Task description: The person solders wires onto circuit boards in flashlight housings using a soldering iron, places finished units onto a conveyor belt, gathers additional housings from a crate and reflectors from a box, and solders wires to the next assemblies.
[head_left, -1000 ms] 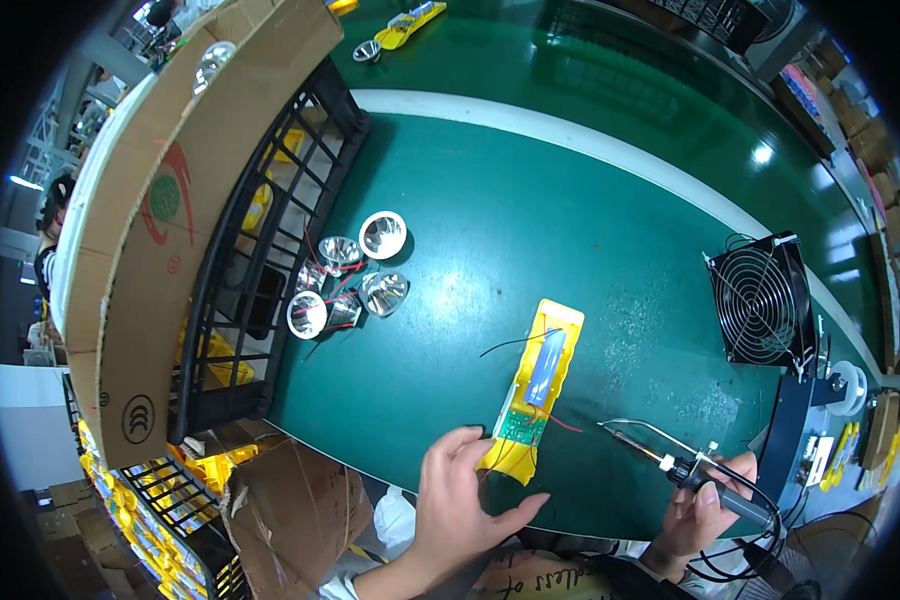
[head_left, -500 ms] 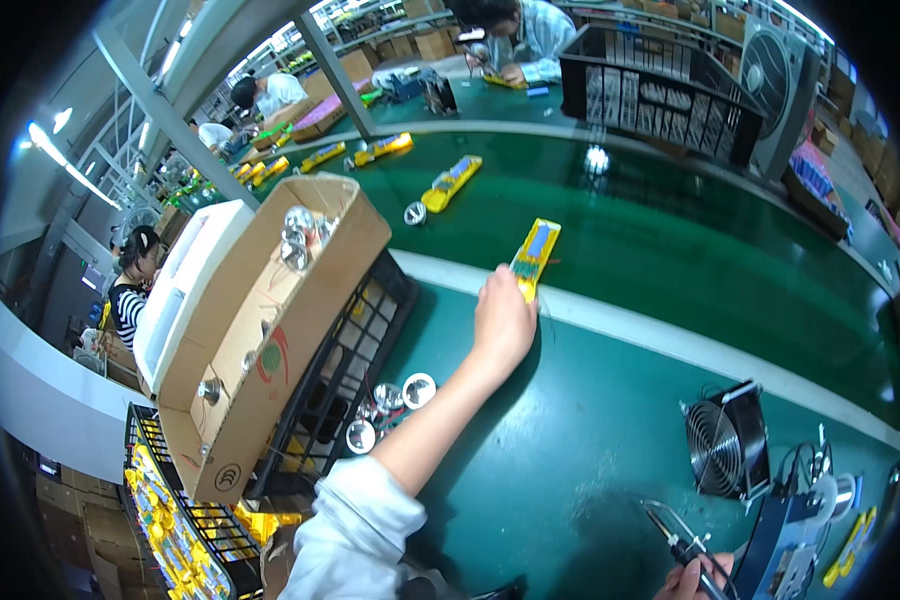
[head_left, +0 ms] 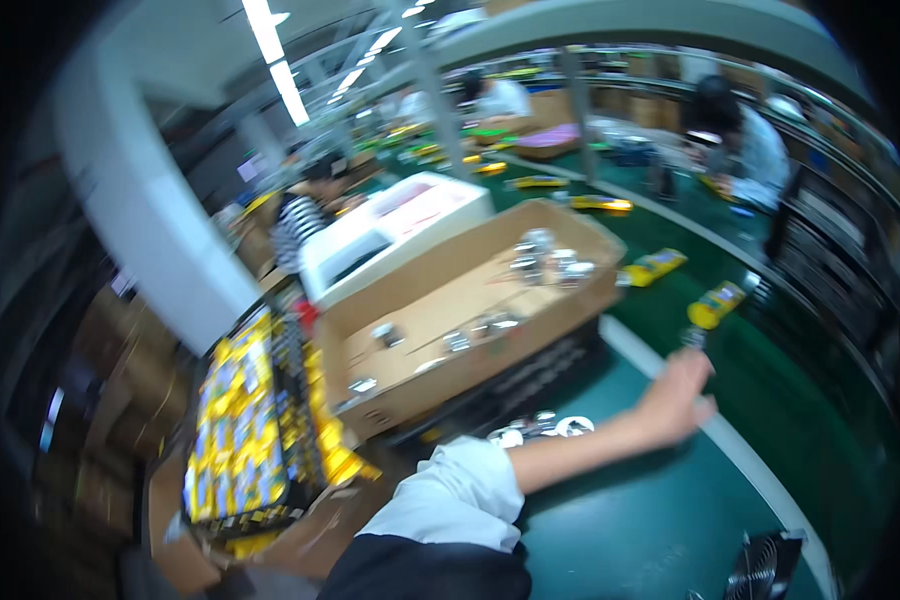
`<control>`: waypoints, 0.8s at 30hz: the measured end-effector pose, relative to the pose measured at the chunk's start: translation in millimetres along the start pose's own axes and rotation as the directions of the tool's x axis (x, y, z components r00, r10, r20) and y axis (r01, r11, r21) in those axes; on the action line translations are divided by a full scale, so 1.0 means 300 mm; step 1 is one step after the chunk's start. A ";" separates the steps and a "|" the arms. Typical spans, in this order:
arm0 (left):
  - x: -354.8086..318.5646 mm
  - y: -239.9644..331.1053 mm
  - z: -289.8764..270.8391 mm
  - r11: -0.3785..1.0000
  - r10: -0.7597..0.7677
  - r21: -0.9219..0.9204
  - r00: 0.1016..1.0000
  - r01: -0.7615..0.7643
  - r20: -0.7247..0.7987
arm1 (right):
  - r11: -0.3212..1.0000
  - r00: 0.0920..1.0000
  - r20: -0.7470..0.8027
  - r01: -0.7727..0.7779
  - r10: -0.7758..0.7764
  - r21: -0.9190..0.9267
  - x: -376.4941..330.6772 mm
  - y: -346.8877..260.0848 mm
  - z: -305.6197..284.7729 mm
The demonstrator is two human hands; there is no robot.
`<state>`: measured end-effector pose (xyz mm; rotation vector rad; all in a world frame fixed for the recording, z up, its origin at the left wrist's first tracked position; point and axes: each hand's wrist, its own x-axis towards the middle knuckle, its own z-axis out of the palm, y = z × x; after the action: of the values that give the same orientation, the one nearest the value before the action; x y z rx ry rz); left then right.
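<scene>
My left hand reaches over the near edge of the green conveyor belt, blurred by motion. Just beyond its fingers is a small silver round part, close to the end of a yellow casing on the belt. Whether the fingers grip the silver part cannot be made out. Another yellow casing lies farther along the belt. Under my forearm, on the green table, sit several silver round lamp reflectors. My right hand is out of view.
A cardboard box with several reflectors stands left of my forearm, beside a white foam box. A crate of yellow casings is at the left. A black fan stands near the lower right. People work across the belt.
My view has swung left, so the boxes appear farther right. The yellow casing that my left hand held now lies on the belt beyond my fingers. My right hand and its soldering iron have left view.
</scene>
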<state>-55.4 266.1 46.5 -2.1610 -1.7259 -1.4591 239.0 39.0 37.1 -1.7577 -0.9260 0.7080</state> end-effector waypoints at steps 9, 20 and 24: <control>-0.793 0.409 -1.025 0.859 -0.391 0.296 0.908 0.418 -0.149 | 0.515 0.745 0.188 0.234 -0.640 0.824 0.037 0.107 0.127; -1.609 0.419 -1.936 -0.590 -0.479 0.112 -0.235 0.800 -0.846 | 0.309 0.599 0.215 0.057 -0.771 0.949 -0.019 0.189 0.348; -1.572 0.403 -1.854 -0.667 -0.580 0.196 -0.335 0.719 -0.742 | 0.397 0.625 0.240 0.123 -0.743 0.910 -0.020 0.177 0.349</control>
<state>-295.6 -429.8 113.5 0.6934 -3.1518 -0.0664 166.0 73.9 -48.3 -0.2709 -1.1739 1.1314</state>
